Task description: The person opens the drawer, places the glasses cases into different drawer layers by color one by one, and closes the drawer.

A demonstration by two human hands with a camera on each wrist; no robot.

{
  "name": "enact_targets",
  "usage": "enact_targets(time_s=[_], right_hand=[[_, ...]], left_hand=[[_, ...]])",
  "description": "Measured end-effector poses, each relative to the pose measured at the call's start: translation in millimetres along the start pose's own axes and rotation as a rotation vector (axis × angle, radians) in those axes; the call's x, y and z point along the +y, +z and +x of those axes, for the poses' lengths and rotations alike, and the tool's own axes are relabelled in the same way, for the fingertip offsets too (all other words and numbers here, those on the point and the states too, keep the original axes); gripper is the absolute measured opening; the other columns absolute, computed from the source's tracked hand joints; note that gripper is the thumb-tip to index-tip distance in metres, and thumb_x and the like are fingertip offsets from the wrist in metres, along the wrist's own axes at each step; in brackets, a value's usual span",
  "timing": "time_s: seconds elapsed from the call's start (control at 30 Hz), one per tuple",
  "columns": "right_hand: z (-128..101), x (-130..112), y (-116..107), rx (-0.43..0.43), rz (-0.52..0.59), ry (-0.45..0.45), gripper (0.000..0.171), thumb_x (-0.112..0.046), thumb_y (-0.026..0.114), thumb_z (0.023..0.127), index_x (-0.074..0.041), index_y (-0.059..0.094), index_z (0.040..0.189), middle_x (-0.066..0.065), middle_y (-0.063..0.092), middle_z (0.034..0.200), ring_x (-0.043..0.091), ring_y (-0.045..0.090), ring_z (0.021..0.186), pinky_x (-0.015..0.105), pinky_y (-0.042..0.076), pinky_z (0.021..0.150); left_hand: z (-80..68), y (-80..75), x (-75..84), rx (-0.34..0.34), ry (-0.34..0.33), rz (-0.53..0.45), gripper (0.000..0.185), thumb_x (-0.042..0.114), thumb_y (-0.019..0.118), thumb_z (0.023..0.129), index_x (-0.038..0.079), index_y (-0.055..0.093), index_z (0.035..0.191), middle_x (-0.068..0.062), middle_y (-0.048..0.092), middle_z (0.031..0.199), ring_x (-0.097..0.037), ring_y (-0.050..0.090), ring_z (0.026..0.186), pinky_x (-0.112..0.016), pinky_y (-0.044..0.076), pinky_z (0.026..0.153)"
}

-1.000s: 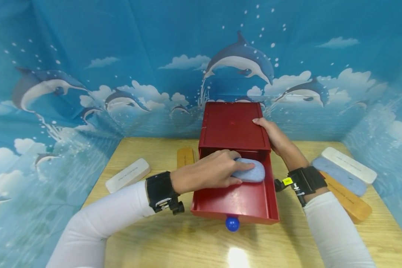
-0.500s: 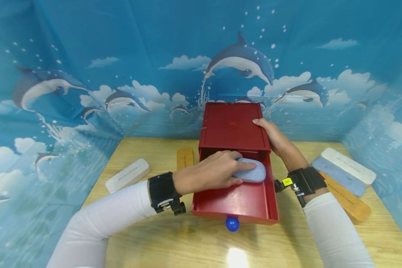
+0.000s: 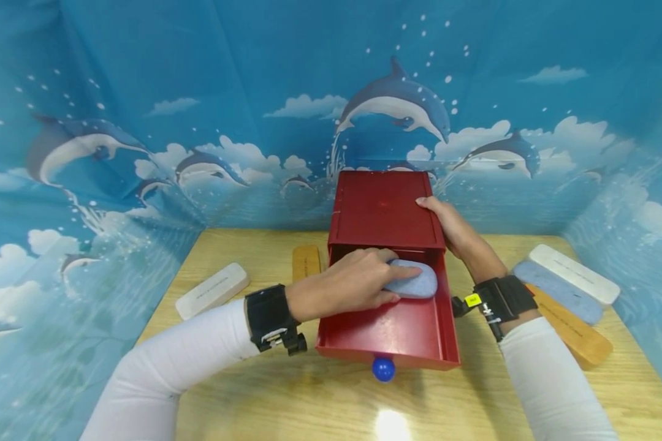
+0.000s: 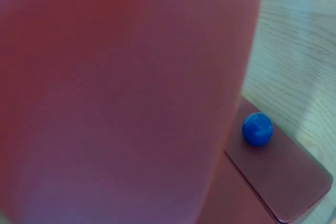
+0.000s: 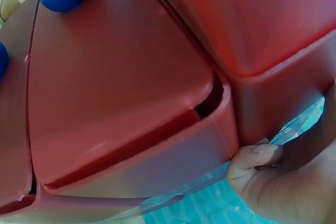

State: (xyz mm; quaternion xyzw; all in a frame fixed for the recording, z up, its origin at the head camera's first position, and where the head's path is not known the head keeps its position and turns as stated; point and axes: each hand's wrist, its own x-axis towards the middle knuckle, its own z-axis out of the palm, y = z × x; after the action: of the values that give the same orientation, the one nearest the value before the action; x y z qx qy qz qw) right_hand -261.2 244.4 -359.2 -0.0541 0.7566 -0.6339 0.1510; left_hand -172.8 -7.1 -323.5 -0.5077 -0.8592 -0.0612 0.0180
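Note:
A red drawer cabinet [image 3: 386,208] stands at mid-table in the head view, with its top drawer [image 3: 386,327] pulled out by a blue knob-fitted front. My left hand [image 3: 347,282] reaches over the drawer's left side and grips a light-blue rounded oblong block [image 3: 419,283] inside, near its right wall. The index finger lies along the block's top; the thumb is at the near side. My right hand [image 3: 455,229] holds the cabinet's right side, thumb on the top edge. Its fingers are mostly hidden in the head view; the right wrist view shows fingertips [image 5: 257,153] against the cabinet.
On the table's left lies a white block [image 3: 212,291]; an orange block [image 3: 306,262] sits beside the cabinet. White [image 3: 574,274], light-blue [image 3: 557,291] and orange [image 3: 576,327] blocks lie together at the right. A dolphin-print cloth [image 3: 254,92] rises behind the table. The blue knob [image 4: 257,129] juts forward.
My left hand and the light-blue block have shifted very slightly right within the drawer since the first frame. My right hand stays on the cabinet.

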Motion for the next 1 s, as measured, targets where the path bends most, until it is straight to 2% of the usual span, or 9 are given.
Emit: enact_targets(time_s=[0.13, 0.4, 0.63, 0.77, 0.9, 1.0], right_hand=[[1, 0, 0, 0.003, -0.003, 0.008, 0.055, -0.058, 0.039, 0.106, -0.015, 0.05, 0.14, -0.013, 0.072, 0.105, 0.009, 0.073, 0.094, 0.029, 0.059, 0.086], [0, -1, 0, -0.001, 0.009, 0.001, 0.053, -0.057, 0.039, 0.106, -0.016, 0.05, 0.138, -0.012, 0.073, 0.105, 0.009, 0.073, 0.094, 0.028, 0.059, 0.086], [0, -2, 0, 0.002, 0.014, 0.011, 0.053, -0.056, 0.039, 0.106, -0.017, 0.049, 0.139, -0.012, 0.073, 0.104, 0.009, 0.073, 0.093, 0.029, 0.059, 0.085], [0, -3, 0, 0.007, 0.016, 0.01, 0.05, -0.056, 0.04, 0.106, -0.018, 0.051, 0.137, -0.013, 0.073, 0.103, 0.008, 0.073, 0.092, 0.029, 0.059, 0.085], [0, -3, 0, 0.007, 0.012, 0.008, 0.047, -0.056, 0.039, 0.106, -0.019, 0.054, 0.132, -0.013, 0.073, 0.102, 0.008, 0.073, 0.09, 0.029, 0.059, 0.085], [0, -2, 1, 0.006, 0.016, 0.002, 0.047, -0.055, 0.039, 0.106, -0.018, 0.054, 0.131, -0.013, 0.073, 0.102, 0.008, 0.073, 0.089, 0.028, 0.06, 0.084]], left_hand=[[-0.8, -0.2, -0.9, 0.002, 0.011, 0.032, 0.058, 0.038, 0.073, 0.097, 0.027, 0.056, 0.151, -0.006, 0.07, 0.132, -0.017, 0.07, 0.113, -0.029, 0.059, 0.095], [-1.6, -4.6, 0.7, -0.024, -0.003, 0.048, 0.059, 0.039, 0.07, 0.099, 0.027, 0.052, 0.154, -0.01, 0.06, 0.15, -0.022, 0.069, 0.124, -0.033, 0.058, 0.101], [-6.4, -21.2, 8.1, -0.044, -0.012, 0.014, 0.054, 0.04, 0.07, 0.099, 0.025, 0.058, 0.149, -0.009, 0.057, 0.155, -0.022, 0.059, 0.139, -0.034, 0.058, 0.101], [-9.8, -33.6, 13.6, -0.005, 0.0, -0.002, 0.051, 0.041, 0.07, 0.099, 0.022, 0.062, 0.146, -0.006, 0.061, 0.15, -0.02, 0.06, 0.138, -0.032, 0.057, 0.102], [-12.6, -42.6, 15.4, 0.075, 0.026, -0.056, 0.049, 0.038, 0.072, 0.097, 0.021, 0.065, 0.143, -0.002, 0.066, 0.144, -0.016, 0.064, 0.132, -0.031, 0.055, 0.105], [-13.6, -46.5, 11.6, 0.15, 0.013, -0.084, 0.05, 0.037, 0.073, 0.096, 0.021, 0.065, 0.143, -0.001, 0.067, 0.143, -0.016, 0.064, 0.132, -0.032, 0.054, 0.108]])
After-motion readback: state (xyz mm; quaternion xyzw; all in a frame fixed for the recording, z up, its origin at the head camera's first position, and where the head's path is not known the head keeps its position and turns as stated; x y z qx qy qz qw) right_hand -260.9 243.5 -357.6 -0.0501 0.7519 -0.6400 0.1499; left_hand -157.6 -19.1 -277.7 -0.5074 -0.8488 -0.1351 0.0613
